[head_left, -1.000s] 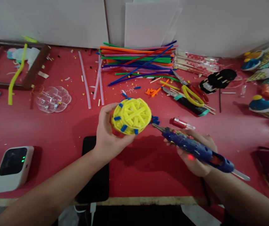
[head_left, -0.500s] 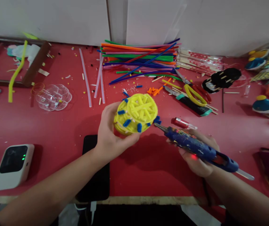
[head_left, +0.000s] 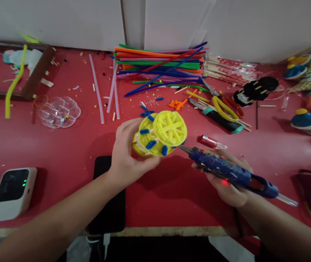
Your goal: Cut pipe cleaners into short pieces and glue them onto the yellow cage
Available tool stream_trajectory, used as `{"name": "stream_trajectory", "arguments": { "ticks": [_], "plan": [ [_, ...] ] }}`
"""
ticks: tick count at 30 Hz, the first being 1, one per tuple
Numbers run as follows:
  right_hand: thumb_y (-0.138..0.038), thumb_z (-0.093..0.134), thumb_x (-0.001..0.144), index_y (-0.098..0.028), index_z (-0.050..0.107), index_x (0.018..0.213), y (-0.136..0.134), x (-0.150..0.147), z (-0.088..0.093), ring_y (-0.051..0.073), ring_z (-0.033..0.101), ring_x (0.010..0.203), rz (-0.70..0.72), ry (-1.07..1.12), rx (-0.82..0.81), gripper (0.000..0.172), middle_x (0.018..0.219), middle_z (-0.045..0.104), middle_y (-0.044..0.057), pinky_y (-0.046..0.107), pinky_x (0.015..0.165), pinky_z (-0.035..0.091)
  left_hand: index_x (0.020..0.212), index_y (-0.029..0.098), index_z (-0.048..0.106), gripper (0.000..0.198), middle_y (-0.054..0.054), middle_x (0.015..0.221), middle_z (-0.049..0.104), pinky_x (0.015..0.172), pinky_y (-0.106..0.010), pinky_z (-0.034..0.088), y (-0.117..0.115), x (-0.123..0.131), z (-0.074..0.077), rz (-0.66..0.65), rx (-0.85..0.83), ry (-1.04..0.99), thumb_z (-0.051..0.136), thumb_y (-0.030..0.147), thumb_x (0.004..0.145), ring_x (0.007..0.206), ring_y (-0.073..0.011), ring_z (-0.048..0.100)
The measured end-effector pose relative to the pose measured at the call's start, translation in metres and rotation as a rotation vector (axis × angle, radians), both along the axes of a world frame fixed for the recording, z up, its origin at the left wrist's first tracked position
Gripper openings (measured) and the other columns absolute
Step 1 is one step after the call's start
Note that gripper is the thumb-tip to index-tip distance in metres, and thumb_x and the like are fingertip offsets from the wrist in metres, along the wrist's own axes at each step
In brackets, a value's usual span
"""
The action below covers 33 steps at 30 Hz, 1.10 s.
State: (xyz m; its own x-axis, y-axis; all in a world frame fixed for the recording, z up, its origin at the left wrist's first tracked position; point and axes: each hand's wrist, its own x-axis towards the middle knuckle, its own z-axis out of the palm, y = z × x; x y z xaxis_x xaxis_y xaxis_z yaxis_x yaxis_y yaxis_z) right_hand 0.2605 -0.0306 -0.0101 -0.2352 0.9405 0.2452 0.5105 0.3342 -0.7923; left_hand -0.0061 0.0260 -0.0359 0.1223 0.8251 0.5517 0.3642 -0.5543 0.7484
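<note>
My left hand (head_left: 128,149) is closed round a yellow pipe-cleaner model (head_left: 170,128), a tiered round piece with short blue pieces set about its side and a spoked disc on top. The disc is tilted towards me. In my right hand (head_left: 230,185) is a blue hot glue gun (head_left: 223,167), its body smeared with dried glue and a red light lit. A clear glue stick (head_left: 287,199) pokes out of its back end. The metal nozzle is right at the lower right edge of the model; whether it touches, I cannot tell. Blue cut pieces (head_left: 146,113) lie behind the model.
Bundled coloured pipe cleaners (head_left: 161,65) lie at the back. Yellow-handled scissors (head_left: 225,109), pliers (head_left: 221,122) and orange scraps (head_left: 181,103) are to the right. A black phone (head_left: 110,211) lies under my left forearm, with a clear flower-shaped tray (head_left: 60,112) and a white device (head_left: 13,194) further left.
The yellow model has tipped and shifted slightly right, so its disc and side show more. The nozzle now meets the model's edge in view, and the blue pieces behind it show more.
</note>
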Motion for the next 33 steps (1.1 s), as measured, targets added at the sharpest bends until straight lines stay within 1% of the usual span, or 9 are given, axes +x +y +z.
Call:
{"name": "stream_trajectory", "arguments": {
  "ticks": [3,6,9,13,18,22,27,33],
  "plan": [
    [-0.018,0.058,0.082,-0.027,0.063,0.091,0.002,-0.003,0.003,0.019,0.067,0.055,0.03,0.052,0.038,0.014,0.071,0.07,-0.001,0.029,0.045,0.051,0.132,0.029,0.056,0.08,-0.009,0.13,0.063,0.104,-0.052,0.05,0.0,0.0,-0.001,0.001,0.012,-0.02,0.09,0.029,0.06,0.122,-0.0328,0.06],
    [-0.02,0.058,0.082,-0.027,0.062,0.09,0.001,-0.001,0.002,0.018,0.065,0.054,-0.002,0.016,0.026,0.012,0.071,0.07,-0.001,0.03,0.046,0.051,0.133,0.029,0.056,0.078,-0.009,0.13,0.063,0.105,-0.052,0.05,0.001,0.0,-0.003,-0.005,0.025,-0.036,0.089,0.031,0.062,0.122,-0.0325,0.06],
    [-0.018,0.058,0.081,-0.028,0.06,0.091,0.0,0.001,0.0,0.018,0.064,0.054,-0.006,0.001,0.008,0.015,0.072,0.069,-0.001,0.03,0.047,0.051,0.135,0.029,0.054,0.079,-0.009,0.131,0.062,0.106,-0.051,0.05,0.001,0.001,-0.003,-0.021,0.045,-0.038,0.088,0.031,0.065,0.124,-0.0322,0.059],
    [-0.015,0.056,0.077,-0.029,0.058,0.086,0.002,-0.001,0.005,0.018,0.065,0.055,0.006,-0.021,0.04,0.017,0.07,0.068,-0.003,0.03,0.047,0.048,0.136,0.029,0.054,0.079,-0.009,0.131,0.061,0.106,-0.051,0.05,0.001,0.001,-0.002,-0.025,0.063,-0.042,0.088,0.031,0.064,0.124,-0.0325,0.059],
    [-0.013,0.054,0.074,-0.028,0.056,0.082,0.005,-0.006,0.01,0.018,0.066,0.054,0.002,-0.047,0.078,0.016,0.067,0.067,-0.002,0.03,0.045,0.047,0.134,0.029,0.055,0.076,-0.009,0.132,0.062,0.107,-0.052,0.049,0.001,0.0,-0.002,-0.001,0.039,-0.009,0.086,0.031,0.065,0.123,-0.0326,0.059],
    [-0.013,0.054,0.073,-0.027,0.056,0.083,0.006,-0.004,0.011,0.017,0.067,0.055,0.026,-0.053,0.088,0.018,0.068,0.068,-0.003,0.028,0.045,0.049,0.137,0.029,0.052,0.079,-0.009,0.132,0.061,0.107,-0.051,0.049,0.001,0.0,-0.001,-0.011,0.07,0.001,0.086,0.03,0.066,0.125,-0.0324,0.059],
    [-0.013,0.054,0.073,-0.026,0.056,0.082,0.008,-0.004,0.012,0.017,0.069,0.054,0.051,-0.076,0.124,0.017,0.066,0.068,-0.003,0.026,0.044,0.049,0.138,0.029,0.051,0.075,-0.009,0.133,0.061,0.107,-0.051,0.05,0.0,0.001,-0.001,0.006,0.066,0.033,0.082,0.03,0.07,0.126,-0.031,0.059],
    [-0.011,0.055,0.072,-0.027,0.055,0.08,0.008,-0.004,0.01,0.017,0.067,0.052,0.026,-0.047,0.129,0.018,0.064,0.068,-0.004,0.025,0.043,0.047,0.138,0.03,0.05,0.073,-0.009,0.133,0.061,0.106,-0.051,0.051,0.0,0.001,-0.002,0.004,0.066,0.039,0.081,0.033,0.072,0.126,-0.0313,0.059]
  ]
}}
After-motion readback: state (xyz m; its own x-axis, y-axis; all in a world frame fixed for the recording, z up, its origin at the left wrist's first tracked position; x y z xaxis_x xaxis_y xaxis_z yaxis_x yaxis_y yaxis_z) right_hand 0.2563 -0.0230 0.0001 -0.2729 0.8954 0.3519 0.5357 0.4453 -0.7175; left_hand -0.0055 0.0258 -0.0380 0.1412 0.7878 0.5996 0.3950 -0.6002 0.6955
